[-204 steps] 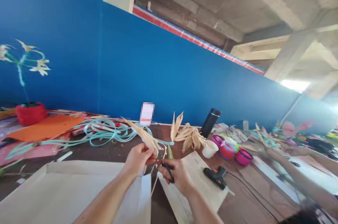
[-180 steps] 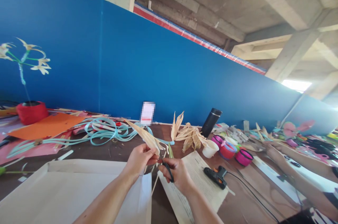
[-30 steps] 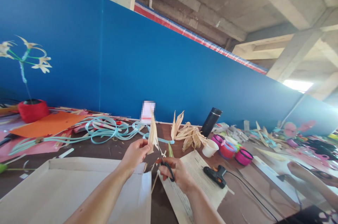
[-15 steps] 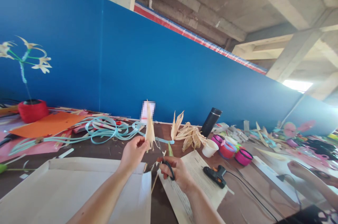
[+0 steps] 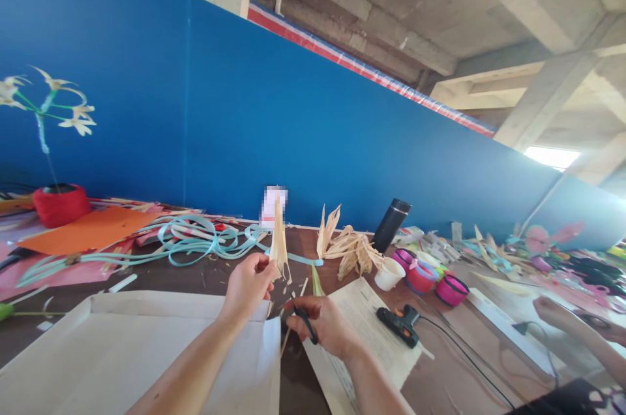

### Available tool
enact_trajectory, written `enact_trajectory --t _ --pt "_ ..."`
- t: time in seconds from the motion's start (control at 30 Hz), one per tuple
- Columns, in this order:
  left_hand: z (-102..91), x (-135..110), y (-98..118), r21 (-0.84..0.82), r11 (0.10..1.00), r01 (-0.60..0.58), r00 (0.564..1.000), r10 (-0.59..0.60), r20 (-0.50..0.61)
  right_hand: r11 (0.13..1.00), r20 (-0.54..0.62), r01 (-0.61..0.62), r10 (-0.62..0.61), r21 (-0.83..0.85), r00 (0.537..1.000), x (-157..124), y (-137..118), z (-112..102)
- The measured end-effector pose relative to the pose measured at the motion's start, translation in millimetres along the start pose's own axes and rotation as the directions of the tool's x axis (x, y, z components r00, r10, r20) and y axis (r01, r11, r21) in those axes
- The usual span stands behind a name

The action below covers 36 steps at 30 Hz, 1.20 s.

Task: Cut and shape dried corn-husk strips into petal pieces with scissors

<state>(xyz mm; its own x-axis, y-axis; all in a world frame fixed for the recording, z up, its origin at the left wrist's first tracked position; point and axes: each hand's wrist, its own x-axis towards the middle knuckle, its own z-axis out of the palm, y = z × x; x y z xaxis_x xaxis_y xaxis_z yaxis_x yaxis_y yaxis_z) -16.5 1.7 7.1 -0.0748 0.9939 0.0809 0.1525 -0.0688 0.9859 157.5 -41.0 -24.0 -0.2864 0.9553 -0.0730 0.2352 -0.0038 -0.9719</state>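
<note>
My left hand (image 5: 250,284) pinches the lower end of a pale dried corn husk (image 5: 279,239), which stands upright with a frayed bottom edge. Below and to the right, my right hand (image 5: 320,323) is wrapped round black-handled scissors (image 5: 305,322); their blades are hard to make out. The scissors and the husk are apart. Small husk scraps (image 5: 289,291) lie on the brown table between the hands. More dried husks (image 5: 355,250) lie behind my right hand, and a green leaf-like strip (image 5: 317,281) sits just beyond its fingers.
A white cardboard box (image 5: 147,350) lies under my left forearm. Right of my right hand are a printed sheet (image 5: 372,317), a glue gun (image 5: 400,325), a white cup (image 5: 390,274) and a black bottle (image 5: 391,226). Another person's hand (image 5: 557,314) is at far right. Blue ribbon (image 5: 195,239) coils behind.
My right hand with the scissors has drawn slightly down and away from the husk. The husk has shifted a little to the right and its tip lower; more scraps show on the table.
</note>
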Motion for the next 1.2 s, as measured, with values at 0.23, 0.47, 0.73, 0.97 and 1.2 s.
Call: enact_trajectory --t 0.23,0.47,0.73,0.97,1.2 --pt "11.1 0 -12 -0.044 0.999 0.002 0.996 0.002 0.087 0.996 -0.058 0.033 -0.028 0.081 0.998 1 -3 -1" --pt "13.4 -2 -15 -0.043 0.999 0.015 0.987 -0.008 0.162 0.996 -0.083 0.040 -0.033 0.080 0.996 0 -5 -3" --pt "12.8 -2 -11 -0.101 0.994 0.042 0.998 -0.037 0.050 0.990 -0.036 0.021 -0.016 0.136 0.999 1 -3 1" --pt "11.1 0 -6 -0.219 0.968 0.120 0.993 -0.112 0.047 0.992 -0.035 0.041 -0.037 0.120 0.999 0 0 1" --pt "12.5 -1 -7 -0.296 0.945 0.138 0.990 -0.130 0.046 0.995 -0.030 0.046 -0.044 0.086 0.999 2 5 1"
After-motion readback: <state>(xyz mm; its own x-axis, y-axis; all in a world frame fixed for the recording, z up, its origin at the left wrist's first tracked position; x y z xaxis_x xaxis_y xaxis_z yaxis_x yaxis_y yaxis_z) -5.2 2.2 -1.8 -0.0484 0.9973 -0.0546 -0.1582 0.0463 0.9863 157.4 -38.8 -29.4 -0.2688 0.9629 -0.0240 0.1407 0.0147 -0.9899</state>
